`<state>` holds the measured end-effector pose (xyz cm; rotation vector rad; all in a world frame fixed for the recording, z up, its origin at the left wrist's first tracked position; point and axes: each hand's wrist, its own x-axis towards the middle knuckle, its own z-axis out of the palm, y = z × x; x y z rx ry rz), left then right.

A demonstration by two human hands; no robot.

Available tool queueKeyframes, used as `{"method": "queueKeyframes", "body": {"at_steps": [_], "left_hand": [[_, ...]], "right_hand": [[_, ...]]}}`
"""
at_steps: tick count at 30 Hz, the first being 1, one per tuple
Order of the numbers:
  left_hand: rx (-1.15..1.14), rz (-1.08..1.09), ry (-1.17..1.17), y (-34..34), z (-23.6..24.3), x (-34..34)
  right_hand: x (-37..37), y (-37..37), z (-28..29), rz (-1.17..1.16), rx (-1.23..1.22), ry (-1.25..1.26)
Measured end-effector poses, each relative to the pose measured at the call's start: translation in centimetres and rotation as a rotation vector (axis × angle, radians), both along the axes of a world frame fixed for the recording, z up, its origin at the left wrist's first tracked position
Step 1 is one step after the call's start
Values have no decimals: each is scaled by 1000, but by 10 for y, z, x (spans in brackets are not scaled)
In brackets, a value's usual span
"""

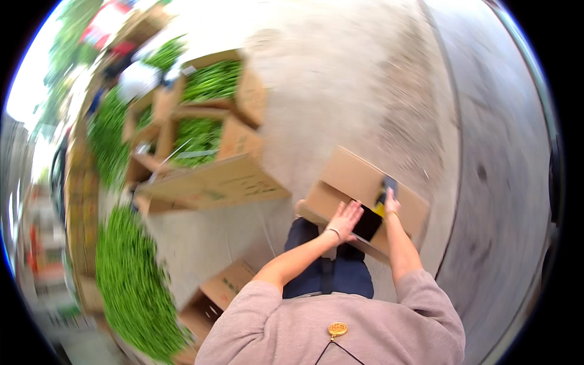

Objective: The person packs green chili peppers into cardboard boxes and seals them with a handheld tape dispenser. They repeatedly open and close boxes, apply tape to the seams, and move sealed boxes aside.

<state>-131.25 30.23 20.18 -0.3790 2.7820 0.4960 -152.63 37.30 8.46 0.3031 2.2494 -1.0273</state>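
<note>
One flattened left hand (345, 222), fingers outstretched, is at the cardboard box (353, 170), while the right hand (391, 202) is curled around a blurred black-and-yellow tool (387, 184).

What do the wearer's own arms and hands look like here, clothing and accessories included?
The left hand and right hand are ungloved, the forearms bare below short, loose, dusty-mauve sleeves. A thin pale band circles the left wrist; a thin yellowish band shows at the right. Finer detail is too small to tell.
</note>
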Motion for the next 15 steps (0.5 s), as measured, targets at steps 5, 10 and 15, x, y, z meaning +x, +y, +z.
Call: {"method": "queueKeyframes", "body": {"at_steps": [5,10,15], "left_hand": [[8,-346,14,5,-56,-55],[18,-237,-86,-23,-111,-95],[-49,-276,76,-35,-187,-105]], "right_hand": [[-3,44,-24,-289,-272,110],[11,41,-20,-308,-186,121],[27,21,-5,-377,-103,227]]}}
